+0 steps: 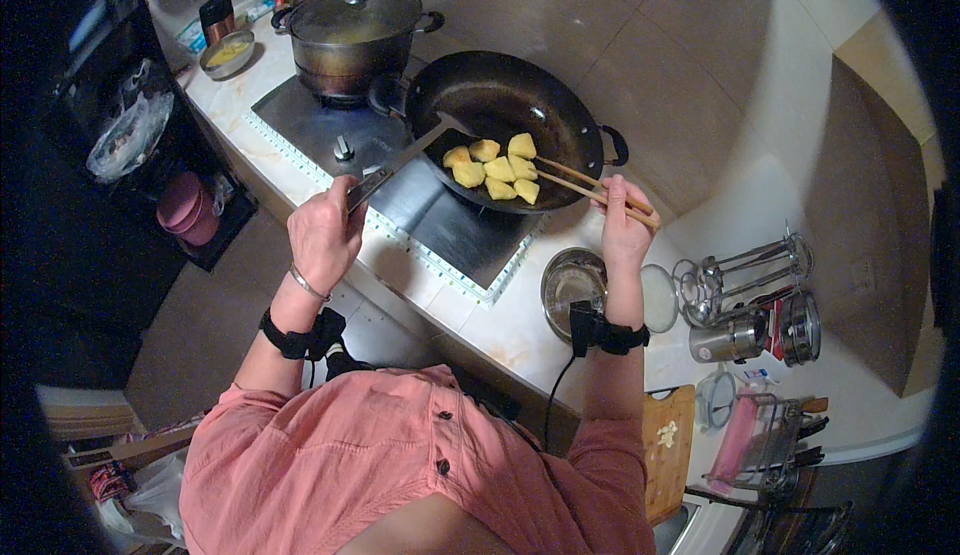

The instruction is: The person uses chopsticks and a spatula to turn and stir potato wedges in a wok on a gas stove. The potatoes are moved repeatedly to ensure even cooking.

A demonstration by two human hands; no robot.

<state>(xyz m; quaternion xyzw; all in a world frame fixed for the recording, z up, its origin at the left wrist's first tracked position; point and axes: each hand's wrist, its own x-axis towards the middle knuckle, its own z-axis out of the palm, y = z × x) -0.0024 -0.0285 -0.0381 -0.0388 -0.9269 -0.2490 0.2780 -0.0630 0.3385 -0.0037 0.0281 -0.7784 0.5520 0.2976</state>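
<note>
My left hand point(327, 234) is closed around the handle of a metal spatula point(412, 151), whose blade reaches into the left side of a black wok point(510, 93). A pair of wooden chopsticks point(576, 181) is gripped in my right hand point(628, 217), just outside the wok's right edge. The chopstick tips meet the right side of a cluster of yellow food pieces point(499, 168), some browned on top. These pieces lie close together on the near side of the wok, which sits tilted on the stove. Whether the spatula blade touches them I cannot tell.
A lidded pot point(352, 44) stands on the stove point(450, 232) left of the wok. Farther left is a bowl of yellow food point(227, 55). Near my right forearm are a steel bowl point(571, 285), a utensil rack point(750, 273) and a wooden cutting board point(670, 472).
</note>
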